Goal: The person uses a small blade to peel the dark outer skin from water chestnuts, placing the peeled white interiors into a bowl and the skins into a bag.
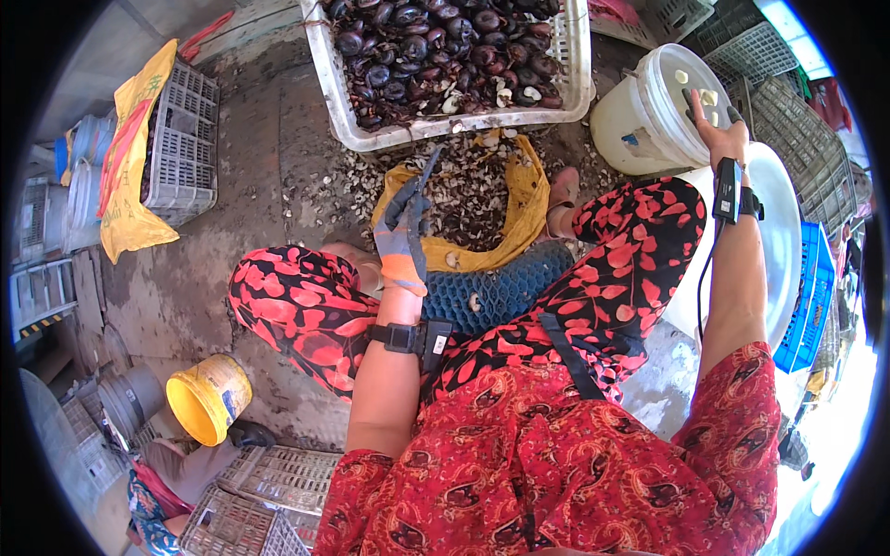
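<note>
In a grey and orange work glove, my left hand (402, 236) grips a narrow knife (431, 167) whose blade points up and away from me. It hangs over a yellow woven sack (526, 201) lying open, with dark peelings and pale scraps in and around it. My right hand (723, 132), with dark fingertip covers, is held with fingers spread over a white plastic bucket (629, 115). Peeled pale pieces (708, 97) lie by the fingers in the bucket's mouth. Beyond the sack, a white plastic crate (452, 135) holds many dark water chestnuts (445, 55).
A blue honeycomb-textured roll (497, 288) lies between my legs. At right stand a large white tub (765, 278) and a blue crate (806, 299). A yellow bucket (208, 396) and grey crates (184, 139) are at left. Another person's legs (188, 465) show at lower left.
</note>
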{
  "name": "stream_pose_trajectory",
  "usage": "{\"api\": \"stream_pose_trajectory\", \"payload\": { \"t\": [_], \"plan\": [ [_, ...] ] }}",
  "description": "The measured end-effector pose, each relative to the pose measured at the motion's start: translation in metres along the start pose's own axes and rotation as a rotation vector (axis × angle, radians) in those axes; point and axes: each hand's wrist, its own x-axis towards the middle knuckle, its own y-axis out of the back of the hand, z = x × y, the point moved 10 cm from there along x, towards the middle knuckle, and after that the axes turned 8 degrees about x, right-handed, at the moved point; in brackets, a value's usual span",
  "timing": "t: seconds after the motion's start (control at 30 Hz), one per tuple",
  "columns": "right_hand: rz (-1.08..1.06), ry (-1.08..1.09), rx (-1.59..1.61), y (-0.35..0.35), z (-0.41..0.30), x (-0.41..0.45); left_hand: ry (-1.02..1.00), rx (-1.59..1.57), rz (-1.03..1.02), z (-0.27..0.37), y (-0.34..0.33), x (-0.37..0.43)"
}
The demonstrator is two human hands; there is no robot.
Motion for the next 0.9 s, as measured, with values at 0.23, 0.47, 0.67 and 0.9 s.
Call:
{"api": "stream_pose_trajectory", "payload": {
  "t": [0.23, 0.47, 0.67, 0.9],
  "plan": [
    [-0.543, 0.017, -1.415, -0.039, 0.179, -0.081, -0.001, -0.030, 0.030, -0.002, 0.006, -0.001],
    [-0.888, 0.447, -2.532, -0.047, 0.337, -0.109, -0.013, -0.013, 0.025, 0.005, -0.006, 0.001],
    [-0.902, 0.353, -2.795, -0.021, 0.363, -0.083, 0.036, -0.073, 0.004, -0.001, -0.009, 0.003],
    [-0.802, 0.267, -2.560, -0.031, 0.338, -0.085, 0.031, -0.057, 0.029, 0.001, -0.002, 0.005]
  ]
}}
